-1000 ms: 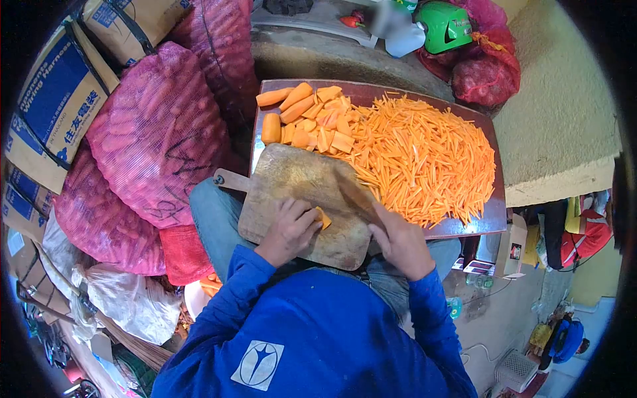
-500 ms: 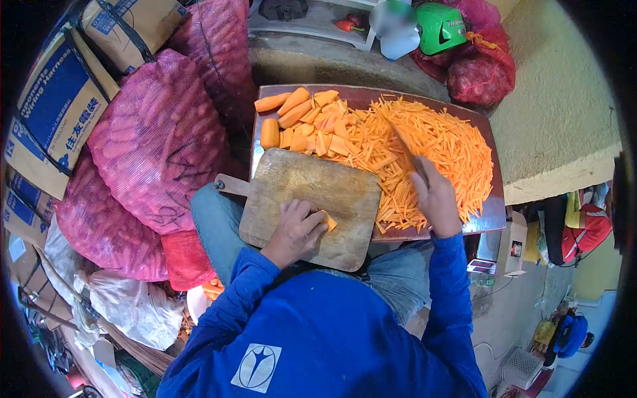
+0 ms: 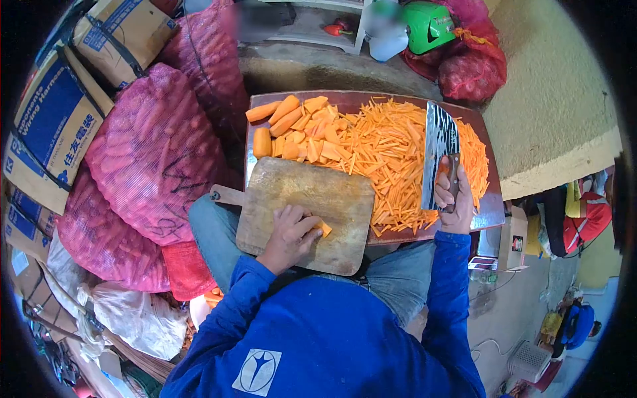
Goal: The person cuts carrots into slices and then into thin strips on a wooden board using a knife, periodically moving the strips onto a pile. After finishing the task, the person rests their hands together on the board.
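Note:
On the wooden cutting board (image 3: 272, 192), which lies across my lap and the table edge, my left hand (image 3: 290, 233) rests with curled fingers against a small piece of carrot (image 3: 324, 228). Part of that piece is hidden under the fingers. My right hand (image 3: 455, 199) grips the handle of a broad-bladed knife (image 3: 440, 136) and holds it over a large heap of carrot strips (image 3: 401, 152), the flat of the blade turned up. Left of the strips lie thick carrot slices (image 3: 318, 132) and several larger peeled carrot pieces (image 3: 284, 111).
The heap sits on a low dark-red table (image 3: 492, 211). Pink mesh sacks of carrots (image 3: 156, 152) stand at the left beside cardboard boxes (image 3: 56, 126). Behind the table are a concrete ledge (image 3: 332, 73), a green helmet (image 3: 430, 30) and a red mesh bag (image 3: 471, 69). A wall rises at the right.
My right hand has moved slightly right and turned the knife, so its blade now shows flat instead of edge-on. My left hand stays at the carrot piece.

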The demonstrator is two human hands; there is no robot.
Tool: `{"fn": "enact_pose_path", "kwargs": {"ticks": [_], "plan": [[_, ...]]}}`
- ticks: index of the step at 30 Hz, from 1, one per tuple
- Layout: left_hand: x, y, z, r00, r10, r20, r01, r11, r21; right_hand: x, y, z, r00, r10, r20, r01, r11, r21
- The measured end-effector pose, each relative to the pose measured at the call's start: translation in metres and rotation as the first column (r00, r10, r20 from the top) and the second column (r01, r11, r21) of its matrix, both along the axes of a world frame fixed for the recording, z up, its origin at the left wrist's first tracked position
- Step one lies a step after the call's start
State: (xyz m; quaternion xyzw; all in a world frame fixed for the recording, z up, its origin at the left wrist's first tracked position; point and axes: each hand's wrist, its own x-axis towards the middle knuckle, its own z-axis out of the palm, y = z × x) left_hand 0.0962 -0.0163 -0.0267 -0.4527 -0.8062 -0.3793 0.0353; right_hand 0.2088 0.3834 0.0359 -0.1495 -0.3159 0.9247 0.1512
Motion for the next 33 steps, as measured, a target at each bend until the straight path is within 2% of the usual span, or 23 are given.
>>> {"fn": "enact_pose_path", "kwargs": {"ticks": [2, 4, 5, 6, 7, 8, 9, 11, 12, 14, 15, 17, 18, 20, 22, 23, 24, 26, 27, 29, 30, 32, 33], "plan": [[-0.003, 0.000, 0.001, 0.997, 0.005, 0.071, -0.005, 1.000, -0.001, 0.011, -0.012, -0.003, 1.000, 0.013, -0.025, -0.013, 1.000, -0.022], [-0.005, 0.003, 0.006, 0.994, 0.010, 0.112, -0.011, 1.000, 0.007, 0.021, -0.048, 0.014, 0.990, -0.100, 0.097, 0.068, 0.954, 0.291], [-0.005, 0.004, 0.009, 0.987, 0.026, 0.156, -0.029, 0.999, 0.014, 0.023, -0.063, 0.018, 0.973, -0.146, 0.180, 0.044, 0.879, 0.475], [-0.006, 0.007, 0.012, 0.988, 0.017, 0.156, -0.018, 1.000, 0.009, 0.033, -0.065, 0.016, 0.963, -0.117, 0.242, -0.058, 0.788, 0.612], [-0.007, 0.011, 0.016, 0.992, 0.031, 0.123, -0.037, 0.998, 0.049, 0.036, -0.076, 0.003, 0.970, -0.212, 0.116, -0.012, 0.437, 0.899], [-0.008, 0.014, 0.020, 0.995, 0.045, 0.091, -0.053, 0.995, 0.088, 0.041, -0.088, -0.007, 0.971, -0.233, 0.049, 0.005, 0.225, 0.974], [-0.008, 0.018, 0.023, 0.995, 0.031, 0.092, -0.039, 0.996, 0.081, 0.044, -0.103, -0.012, 0.965, -0.260, -0.032, 0.033, 0.002, 0.999], [-0.008, 0.028, 0.032, 0.993, 0.055, 0.103, -0.070, 0.987, 0.143, 0.049, -0.130, 0.012, 0.993, -0.121, 0.014, -0.054, -0.334, 0.941], [-0.009, 0.034, 0.040, 0.994, 0.041, 0.101, -0.055, 0.989, 0.140, 0.052, -0.137, 0.014, 0.991, -0.135, 0.013, -0.057, -0.330, 0.942], [-0.010, 0.046, 0.059, 0.995, 0.023, 0.096, -0.048, 0.963, 0.265, 0.057, -0.146, 0.016, 0.989, -0.095, 0.116, -0.145, -0.403, 0.904], [-0.012, 0.050, 0.065, 0.995, 0.017, 0.096, -0.042, 0.964, 0.263, 0.057, -0.149, 0.022, 0.989, -0.070, 0.131, -0.149, -0.438, 0.887], [-0.017, 0.059, 0.075, 0.997, -0.019, 0.073, 0.008, 0.988, 0.153, 0.058, -0.151, 0.025, 0.987, -0.048, 0.151, -0.155, -0.466, 0.871], [-0.021, 0.063, 0.076, 0.997, -0.022, 0.071, 0.011, 0.989, 0.151, 0.058, -0.151, 0.026, 0.985, -0.024, 0.171, -0.160, -0.497, 0.853], [-0.028, 0.074, 0.074, 0.985, -0.164, -0.053, 0.164, 0.987, -0.005, 0.059, -0.154, 0.029, 0.984, -0.011, 0.177, -0.158, -0.507, 0.847], [-0.035, 0.091, 0.069, 0.977, -0.199, -0.070, 0.195, 0.979, -0.061, 0.058, -0.153, 0.028, 0.983, 0.003, 0.183, -0.155, -0.517, 0.842], [-0.041, 0.102, 0.067, 0.968, -0.235, -0.088, 0.225, 0.968, -0.114, 0.056, -0.151, 0.025, 0.991, 0.008, 0.133, -0.107, -0.542, 0.833], [-0.048, 0.113, 0.065, 0.967, -0.238, -0.092, 0.228, 0.967, -0.114, 0.055, -0.149, 0.023, 0.996, 0.014, 0.083, -0.060, -0.566, 0.822], [-0.064, 0.133, 0.062, 0.958, -0.211, -0.196, 0.164, 0.959, -0.230, 0.054, -0.143, 0.032, 0.995, -0.005, 0.099, -0.082, -0.596, 0.798], [-0.070, 0.139, 0.063, 0.956, -0.212, -0.201, 0.164, 0.959, -0.230, 0.054, -0.140, 0.035, 0.993, -0.023, 0.116, -0.105, -0.626, 0.773], [-0.079, 0.152, 0.064, 0.917, -0.196, -0.346, 0.114, 0.964, -0.242, 0.052, -0.134, 0.033, 0.994, -0.054, 0.095, -0.108, -0.623, 0.775], [-0.079, 0.154, 0.065, 0.915, -0.206, -0.348, 0.126, 0.963, -0.240, 0.053, -0.131, 0.031, 0.993, -0.084, 0.084, -0.118, -0.616, 0.779], [-0.078, 0.153, 0.064, 0.945, -0.100, -0.311, 0.101, 0.995, -0.014, 0.058, -0.123, 0.025, 0.987, -0.138, 0.083, -0.149, -0.591, 0.793], [-0.075, 0.149, 0.062, 0.945, -0.109, -0.307, 0.110, 0.994, -0.014, 0.061, -0.119, 0.023, 0.981, -0.173, 0.083, -0.168, -0.566, 0.807]]}}
